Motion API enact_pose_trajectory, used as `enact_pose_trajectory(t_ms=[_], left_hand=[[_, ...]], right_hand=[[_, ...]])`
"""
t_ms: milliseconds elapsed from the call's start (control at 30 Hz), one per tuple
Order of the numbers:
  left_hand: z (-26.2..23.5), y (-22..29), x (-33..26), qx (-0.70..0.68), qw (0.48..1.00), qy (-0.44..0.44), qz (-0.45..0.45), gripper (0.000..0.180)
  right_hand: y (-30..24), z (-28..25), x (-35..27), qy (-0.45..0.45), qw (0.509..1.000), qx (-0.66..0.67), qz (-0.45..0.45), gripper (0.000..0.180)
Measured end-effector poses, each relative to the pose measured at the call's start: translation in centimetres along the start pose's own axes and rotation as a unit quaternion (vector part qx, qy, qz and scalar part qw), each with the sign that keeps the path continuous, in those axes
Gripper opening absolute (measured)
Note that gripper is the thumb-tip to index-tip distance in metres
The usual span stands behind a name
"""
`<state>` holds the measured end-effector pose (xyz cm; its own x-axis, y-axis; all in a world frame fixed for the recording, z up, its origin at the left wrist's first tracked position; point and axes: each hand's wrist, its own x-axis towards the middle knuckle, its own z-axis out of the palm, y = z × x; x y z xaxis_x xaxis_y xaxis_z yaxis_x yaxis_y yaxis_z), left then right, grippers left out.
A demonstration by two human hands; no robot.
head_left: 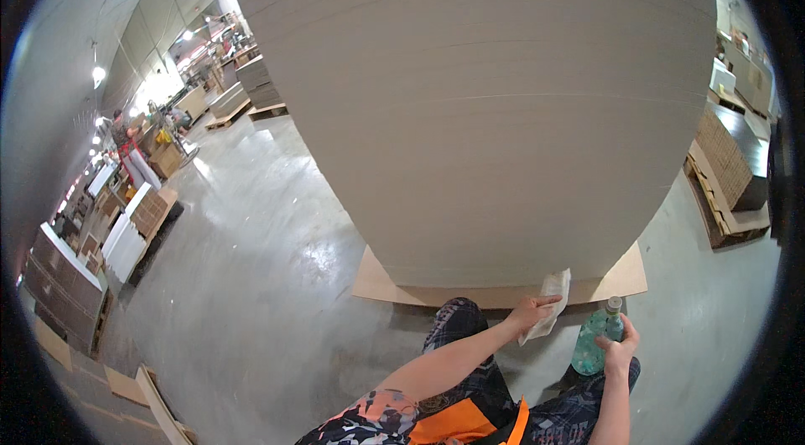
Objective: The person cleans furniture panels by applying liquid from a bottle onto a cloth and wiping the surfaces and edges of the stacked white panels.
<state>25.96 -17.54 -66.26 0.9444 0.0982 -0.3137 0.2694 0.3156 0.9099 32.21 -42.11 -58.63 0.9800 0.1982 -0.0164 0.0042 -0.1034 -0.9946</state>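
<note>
A tall stack of smooth grey board sheets (495, 101) stands directly ahead on a flat brown cardboard base (377, 284) laid on the glossy concrete floor (260, 277). Loaded pallets (729, 185) stand well apart at right. The left hand (532, 311) pinches a crumpled white paper (549, 302) against the stack's lower edge. The right hand (619, 351) has its grip closed around a translucent green plastic bottle (594, 342), upright, just beside the paper.

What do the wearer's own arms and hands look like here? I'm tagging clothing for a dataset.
Both forearms are bare: no gloves, no watch or bands visible on the left hand or the right hand. A short patterned sleeve in dark, white and orange-pink covers the left upper arm.
</note>
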Motion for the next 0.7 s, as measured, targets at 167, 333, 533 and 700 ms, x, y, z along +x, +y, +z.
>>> enact_pose_trajectory(t_ms=[167, 333, 533, 700], left_hand=[[0.7, 0.9, -0.7, 0.064, 0.995, 0.052, 0.061, 0.059], [1.0, 1.2, 0.6, -0.114, 0.984, 0.135, 0.008, 0.091], [-1.3, 1.7, 0.7, -0.343, 0.937, -0.027, -0.065, 0.048], [0.2, 4.0, -0.5, -0.317, 0.947, -0.039, -0.042, 0.036]], right_hand=[[0.3, -0.1, 0.2, -0.040, 0.999, -0.030, -0.009, 0.054], [0.9, -0.5, 0.6, -0.026, 0.994, -0.107, -0.024, 0.055], [-1.0, 0.6, 0.1, 0.015, 0.971, -0.207, -0.118, 0.056], [-5.0, 0.4, 1.2, 0.019, 0.950, -0.245, -0.193, 0.055]])
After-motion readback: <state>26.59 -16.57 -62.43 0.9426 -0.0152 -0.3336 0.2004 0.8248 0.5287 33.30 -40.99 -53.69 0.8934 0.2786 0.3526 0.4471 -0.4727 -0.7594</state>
